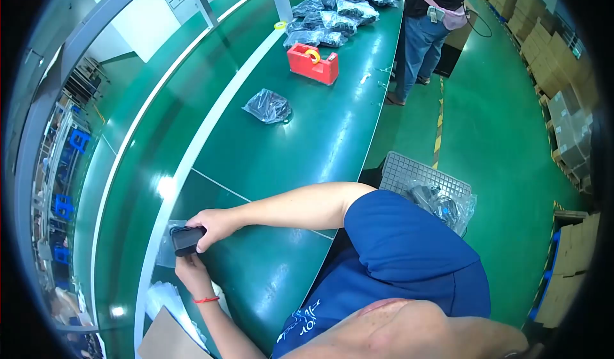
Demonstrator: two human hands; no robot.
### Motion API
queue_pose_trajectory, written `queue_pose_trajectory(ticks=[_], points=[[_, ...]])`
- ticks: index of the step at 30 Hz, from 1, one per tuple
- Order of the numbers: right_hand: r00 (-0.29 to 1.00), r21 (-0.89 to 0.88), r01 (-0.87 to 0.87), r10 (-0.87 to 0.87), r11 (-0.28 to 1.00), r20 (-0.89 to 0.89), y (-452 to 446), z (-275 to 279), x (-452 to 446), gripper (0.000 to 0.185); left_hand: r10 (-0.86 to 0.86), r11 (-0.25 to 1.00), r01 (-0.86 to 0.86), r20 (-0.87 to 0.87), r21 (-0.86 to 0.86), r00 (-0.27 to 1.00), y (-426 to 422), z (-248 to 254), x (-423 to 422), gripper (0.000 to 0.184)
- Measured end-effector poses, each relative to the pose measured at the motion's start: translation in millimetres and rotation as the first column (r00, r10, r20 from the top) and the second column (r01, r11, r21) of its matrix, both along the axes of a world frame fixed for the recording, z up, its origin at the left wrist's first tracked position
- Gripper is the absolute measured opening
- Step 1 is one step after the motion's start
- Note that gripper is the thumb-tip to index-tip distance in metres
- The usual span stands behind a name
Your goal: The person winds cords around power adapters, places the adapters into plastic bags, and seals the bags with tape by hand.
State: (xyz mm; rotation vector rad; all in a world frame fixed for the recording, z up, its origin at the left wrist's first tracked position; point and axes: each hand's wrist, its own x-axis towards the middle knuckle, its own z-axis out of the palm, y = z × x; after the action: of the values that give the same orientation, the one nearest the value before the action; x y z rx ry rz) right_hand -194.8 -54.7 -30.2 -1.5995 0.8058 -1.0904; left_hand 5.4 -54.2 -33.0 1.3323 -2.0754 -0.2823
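My right hand point(216, 224) grips a black box-shaped item point(186, 240) over the left side of the green table point(262, 167); its exact kind is not clear. Below it, my left hand point(190, 272), with a red cord on the wrist, has its fingers closed at the item's lower edge. A clear plastic bag point(166, 251) lies behind the item, against the left fingers. The left fingertips are partly hidden.
A bagged dark item point(267, 107), a red tape dispenser point(313, 64) and a heap of bagged items point(339, 12) are on the table. Clear bags point(167, 304) and cardboard point(169, 338) lie near my left forearm. A grey crate point(409, 170) is behind me; another person point(427, 26) stands beyond.
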Motion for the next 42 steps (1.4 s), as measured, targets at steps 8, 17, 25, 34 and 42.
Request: queue_pose_trajectory(ticks=[8,17,25,34,42], points=[[0.995,-0.076,-0.083,0.079,0.994,-0.056,7.7,5.9,0.7,0.048,-0.052,0.990,0.064,-0.095,0.125,0.994,-29.3,-2.0,12.1,0.021],[0.976,-0.162,-0.093,0.058,0.982,-0.210,-4.9,-6.7,-3.1,0.052,-0.013,0.838,0.261,-0.461,0.480,0.888,-30.9,-1.7,28.3,0.017],[0.926,-0.065,-0.177,0.143,0.982,-0.348,-6.0,-1.1,-10.2,0.050,0.218,0.836,0.270,-0.741,0.478,0.636,-19.3,0.0,22.6,0.011],[0.931,0.145,0.011,0.043,0.989,-0.363,-7.9,12.6,-5.1,0.042,-0.057,0.990,0.099,-0.354,0.099,0.934,20.8,25.9,-10.2,0.016],[0.822,-0.678,0.137,-0.465,0.722,-0.329,10.9,-23.2,26.1,0.041,-0.017,0.998,0.003,-0.199,-0.069,0.980,20.3,21.0,-24.5,0.017]])
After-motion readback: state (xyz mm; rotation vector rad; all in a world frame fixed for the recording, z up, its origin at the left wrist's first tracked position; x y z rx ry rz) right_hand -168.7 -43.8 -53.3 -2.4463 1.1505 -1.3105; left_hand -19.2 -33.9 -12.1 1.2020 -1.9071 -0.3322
